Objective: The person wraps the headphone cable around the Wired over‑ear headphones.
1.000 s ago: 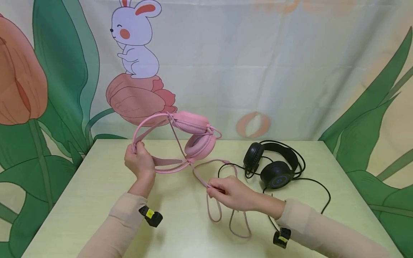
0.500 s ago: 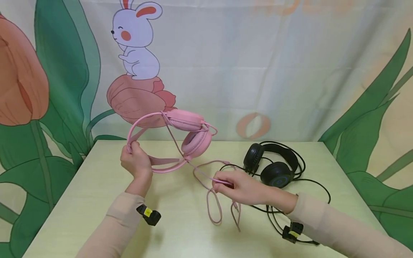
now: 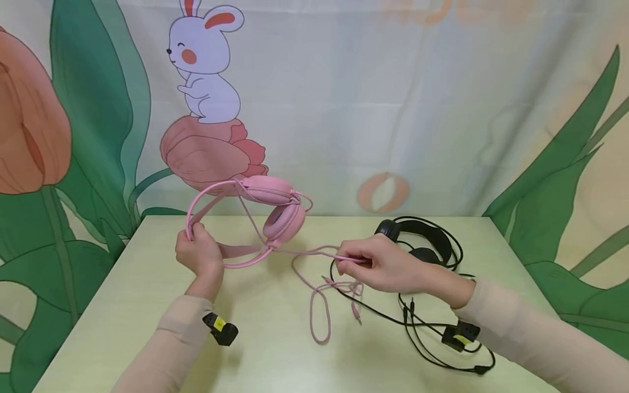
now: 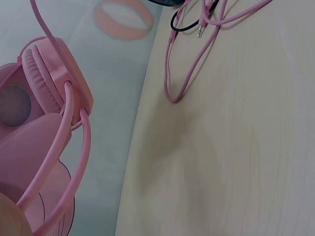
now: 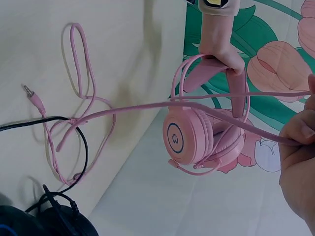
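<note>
My left hand (image 3: 200, 251) grips the pink headphones (image 3: 285, 224) by the headband, holding them above the table with both ear cups to the right. A pink cable (image 3: 314, 252) runs from the lower ear cup to my right hand (image 3: 380, 265), which pinches it between thumb and curled fingers. Beyond that hold, more cable lies looped on the table; in the right wrist view a metal-tipped plug (image 5: 28, 91) shows at one end. Only the hand's edge and the pink headband (image 4: 59, 162) fill the near part of the left wrist view.
Black headphones (image 3: 427, 232) lie at the table's back right, partly hidden by my right hand. Their black cable (image 3: 375, 312) spreads forward under my right forearm and crosses the pink cable. A printed curtain (image 3: 314, 109) hangs behind the table (image 3: 265, 349).
My right hand has moved right and a little up, drawing the pink cable straighter. The pink headphones have shifted slightly left with my left hand. More loose cable now lies on the table.
</note>
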A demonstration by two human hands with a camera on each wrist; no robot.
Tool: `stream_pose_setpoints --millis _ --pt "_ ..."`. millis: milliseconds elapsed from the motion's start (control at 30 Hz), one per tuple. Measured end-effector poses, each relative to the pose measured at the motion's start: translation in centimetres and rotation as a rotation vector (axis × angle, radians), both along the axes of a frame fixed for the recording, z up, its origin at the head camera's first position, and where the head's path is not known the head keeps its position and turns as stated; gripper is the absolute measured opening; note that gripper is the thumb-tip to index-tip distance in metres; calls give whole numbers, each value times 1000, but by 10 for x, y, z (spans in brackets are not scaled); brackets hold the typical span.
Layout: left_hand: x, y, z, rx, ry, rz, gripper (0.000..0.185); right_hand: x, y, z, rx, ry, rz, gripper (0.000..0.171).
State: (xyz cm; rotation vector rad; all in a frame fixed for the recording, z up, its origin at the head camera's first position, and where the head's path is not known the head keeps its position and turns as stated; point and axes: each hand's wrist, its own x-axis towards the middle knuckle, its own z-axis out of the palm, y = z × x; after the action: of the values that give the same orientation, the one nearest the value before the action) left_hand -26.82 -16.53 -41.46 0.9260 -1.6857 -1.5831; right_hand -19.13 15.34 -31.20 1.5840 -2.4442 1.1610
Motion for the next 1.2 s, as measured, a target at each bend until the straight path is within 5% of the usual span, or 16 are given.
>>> stream_pose_setpoints --millis 233,400,567,833,1200 --pt "1 1 2 -73 28 -42 20 -14 0 13 -68 284 52 12" --pt "3 9 4 -229 92 -79 18 -25 0 29 -87 587 -13 23" --pt "7 16 7 -342 152 -119 16 -35 0 36 -106 789 -114 26" --pt "12 22 10 -410 153 -192 16 -44 -5 42 -134 921 -235 12" --pt "26 28 16 -502 246 -353 12 -50 -8 45 -130 947 -293 12"
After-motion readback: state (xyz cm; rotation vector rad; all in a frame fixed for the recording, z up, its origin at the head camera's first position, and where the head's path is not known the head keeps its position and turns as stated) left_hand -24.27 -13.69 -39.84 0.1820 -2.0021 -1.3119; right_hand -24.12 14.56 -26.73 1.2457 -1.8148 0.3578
